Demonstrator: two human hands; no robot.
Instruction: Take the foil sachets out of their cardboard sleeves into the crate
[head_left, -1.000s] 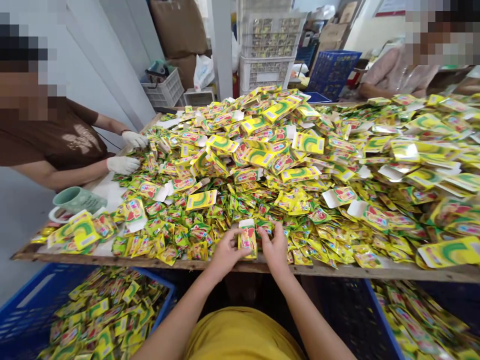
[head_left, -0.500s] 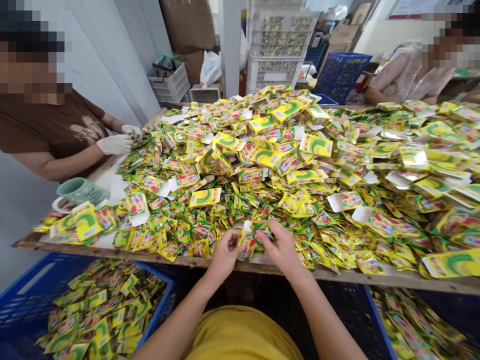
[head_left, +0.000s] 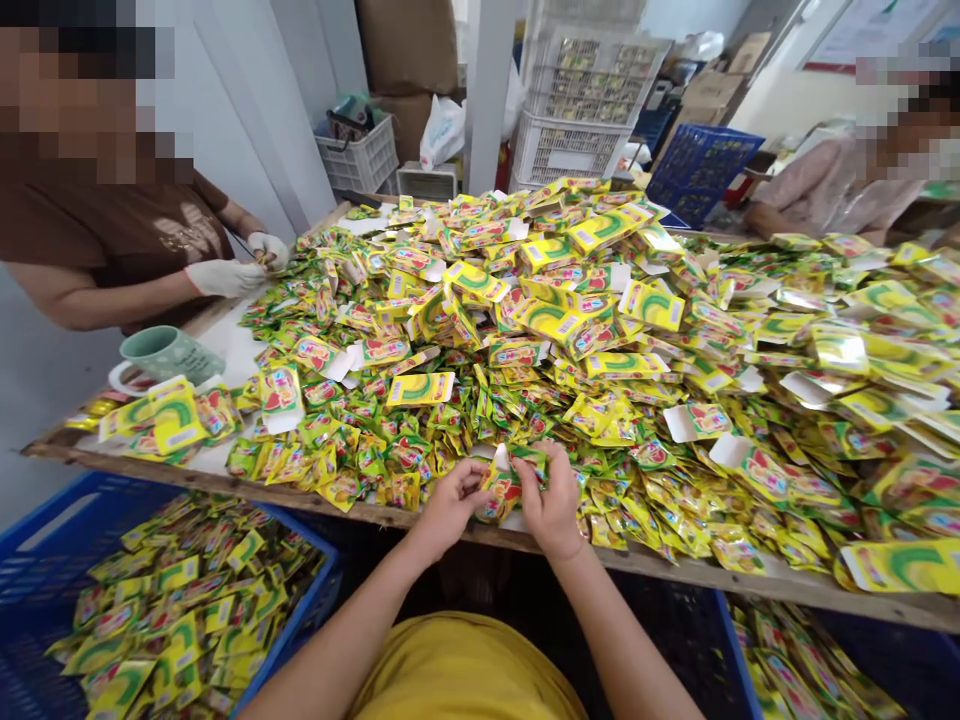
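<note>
At the table's near edge, my left hand (head_left: 450, 508) is closed on a small yellow, red and green carton (head_left: 499, 502) whose white end flap stands up. My right hand (head_left: 553, 502) pinches a green sachet (head_left: 532, 458) right beside the carton's top, thumb against the carton's side. Whether the sachet is partly inside the carton is hidden by my fingers. Around both hands lie many loose green and yellow sachets (head_left: 600, 415). Behind them rises a heap of similar cartons (head_left: 551, 320), several with flaps open.
A green mug (head_left: 161, 352) stands at the table's left end, near a co-worker's gloved hands (head_left: 232, 278). Blue crates with cartons flank me below, left (head_left: 52, 520) and right (head_left: 739, 650). Another person's sleeve (head_left: 814, 190) shows far right. White crates (head_left: 570, 145) are stacked behind.
My right hand has drawn in closer to the carton with the sachet, its fingers now more upright. The left hand keeps its hold. The whole view has shifted slightly.
</note>
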